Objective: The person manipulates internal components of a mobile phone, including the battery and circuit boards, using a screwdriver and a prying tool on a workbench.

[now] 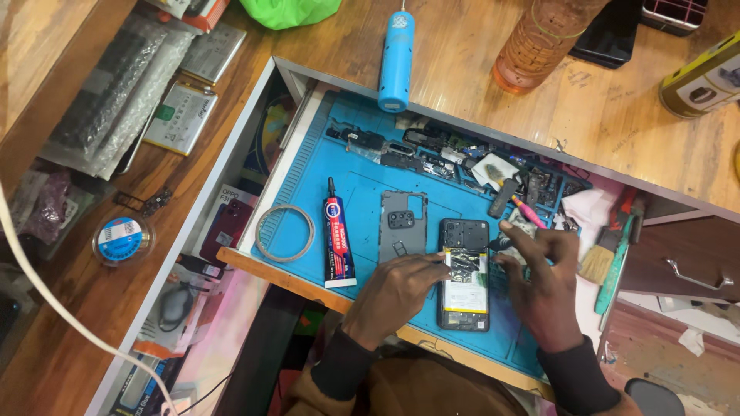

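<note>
Where the blue work mat fills the open drawer at the centre of the frame, an opened phone lies flat, long axis running top to bottom, just right of centre and low in the frame. Back cover off. Black frame all round; dark camera section at its upper end; crinkled black film across the middle with a strip of yellow along it; pale battery with a yellow band filling the lower part.

Left hand: fingers curled loosely, tips resting on the phone's left edge near the middle, steadying it; gripping nothing.

Right hand: fingers pinched together around a small dark tool, its tip at the phone's upper right edge. Tool mostly hidden by the fingers; kind not clear.

Just left of the phone, touching or nearly so: grey back cover, inner face up, camera cut-out near its top. Further left: glue tube, black nozzle pointing up the frame, then a wire ring.

Upper part of mat: heap of small dark phone parts. Right edge of drawer: brush. On the wooden table above: blue cylinder tool, orange bottle.
</note>
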